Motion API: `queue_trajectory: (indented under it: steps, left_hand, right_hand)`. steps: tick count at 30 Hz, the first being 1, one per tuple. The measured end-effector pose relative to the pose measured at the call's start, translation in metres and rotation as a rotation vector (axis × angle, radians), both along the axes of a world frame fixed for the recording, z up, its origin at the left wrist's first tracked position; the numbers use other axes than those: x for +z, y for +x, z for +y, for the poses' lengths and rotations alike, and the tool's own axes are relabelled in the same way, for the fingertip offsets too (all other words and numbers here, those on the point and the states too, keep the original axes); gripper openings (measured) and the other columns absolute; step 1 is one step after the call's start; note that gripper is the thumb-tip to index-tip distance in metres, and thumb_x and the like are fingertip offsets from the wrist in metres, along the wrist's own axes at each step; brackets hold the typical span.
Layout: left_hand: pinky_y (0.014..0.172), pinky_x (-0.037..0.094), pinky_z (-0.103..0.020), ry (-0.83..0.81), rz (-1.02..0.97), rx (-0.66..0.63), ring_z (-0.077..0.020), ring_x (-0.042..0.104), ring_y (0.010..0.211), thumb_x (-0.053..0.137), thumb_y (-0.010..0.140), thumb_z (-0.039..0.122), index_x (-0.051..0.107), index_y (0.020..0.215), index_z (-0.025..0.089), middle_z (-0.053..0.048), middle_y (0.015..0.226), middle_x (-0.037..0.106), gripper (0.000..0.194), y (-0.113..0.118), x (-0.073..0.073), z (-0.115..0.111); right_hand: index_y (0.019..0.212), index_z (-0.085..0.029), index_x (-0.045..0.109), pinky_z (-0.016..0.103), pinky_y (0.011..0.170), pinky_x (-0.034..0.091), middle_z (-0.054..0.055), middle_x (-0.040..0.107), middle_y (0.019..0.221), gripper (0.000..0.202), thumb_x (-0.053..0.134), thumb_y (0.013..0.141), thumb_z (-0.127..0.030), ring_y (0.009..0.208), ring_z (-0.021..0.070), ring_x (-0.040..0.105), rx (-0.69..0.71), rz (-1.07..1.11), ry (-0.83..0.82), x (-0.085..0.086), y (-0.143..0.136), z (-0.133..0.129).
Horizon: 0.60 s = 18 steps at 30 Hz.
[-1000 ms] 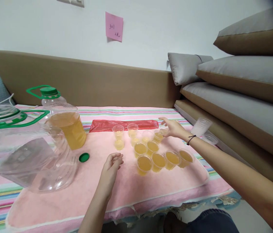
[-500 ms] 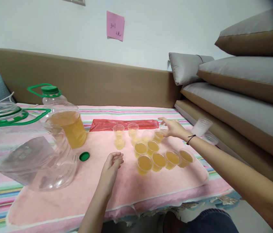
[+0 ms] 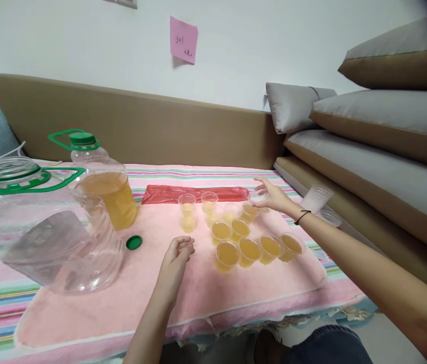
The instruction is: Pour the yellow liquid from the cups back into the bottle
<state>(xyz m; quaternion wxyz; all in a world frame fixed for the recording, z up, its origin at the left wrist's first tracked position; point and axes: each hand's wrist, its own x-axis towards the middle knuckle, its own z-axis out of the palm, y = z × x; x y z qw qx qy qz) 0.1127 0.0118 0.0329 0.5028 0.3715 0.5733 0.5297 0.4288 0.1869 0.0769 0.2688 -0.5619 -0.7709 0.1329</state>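
My right hand (image 3: 272, 196) is at the far right of the cups, its fingers and thumb closed around the rim of a clear plastic cup (image 3: 256, 197). How much is in that cup I cannot make out. Just below it stands a cup of yellow drink (image 3: 250, 212). Several more filled cups (image 3: 250, 250) form rows on the pink mat (image 3: 122, 308). Farther left, a clear cup (image 3: 187, 202) sits stacked on another cup, and a second stack (image 3: 209, 203) is beside it. My left hand (image 3: 176, 255) hovers over the mat with loosely curved fingers, holding nothing.
At left stand an uncapped clear jug (image 3: 65, 268) and a capped jug with yellow drink (image 3: 120, 202). A green cap (image 3: 134, 242) lies near them. A red plastic bag (image 3: 160, 194) lies behind the cups. Nested cups (image 3: 316, 198) lie right, by stacked cushions (image 3: 368, 151).
My right hand has closed on the clear cup and raised it slightly. My left hand stays nearly in place. The view has shifted a little.
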Motion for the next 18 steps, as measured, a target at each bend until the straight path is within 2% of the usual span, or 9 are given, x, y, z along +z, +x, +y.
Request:
queue_trajectory:
  steps: [3,7,12,18]
  left_hand:
    - [0.090,0.047,-0.038,0.003,0.002,-0.003,-0.0259,0.064,0.102,0.065,0.066,0.049,0.062,0.097,0.019,-0.010,0.114,0.068,0.043,0.000,0.000,0.000]
    - [0.090,0.046,-0.038,0.002,0.001,-0.009,-0.0259,0.064,0.102,0.066,0.066,0.050,0.062,0.097,0.019,-0.010,0.114,0.068,0.044,0.000,-0.001,0.000]
    - [0.089,0.046,-0.039,-0.001,-0.012,-0.010,-0.0270,0.064,0.100,0.068,0.064,0.052,0.062,0.097,0.018,-0.010,0.110,0.068,0.047,0.000,-0.002,0.001]
    - [0.088,0.046,-0.038,0.015,-0.026,0.011,-0.0256,0.065,0.097,0.068,0.065,0.050,0.063,0.095,0.019,-0.008,0.107,0.068,0.043,-0.002,-0.002,-0.001]
  right_hand:
    - [0.144,-0.021,0.039,0.042,0.085,0.056,0.017,0.065,0.122,0.093,0.083,0.063,-0.031,0.105,0.0290,0.068,-0.006,0.119,-0.005,0.005,0.000,-0.003]
    - [0.142,-0.022,0.040,0.043,0.087,0.055,0.017,0.063,0.124,0.091,0.083,0.063,-0.030,0.107,0.0290,0.066,0.020,0.145,0.001,0.011,-0.006,-0.008]
    - [0.144,-0.020,0.038,0.041,0.088,0.054,0.016,0.065,0.123,0.093,0.083,0.063,-0.030,0.108,0.0287,0.066,0.081,0.084,0.001,0.012,-0.023,-0.011]
    - [0.145,-0.023,0.039,0.042,0.092,0.051,0.013,0.069,0.120,0.098,0.087,0.060,-0.030,0.107,0.0292,0.067,0.148,-0.104,0.068,0.008,-0.037,-0.005]
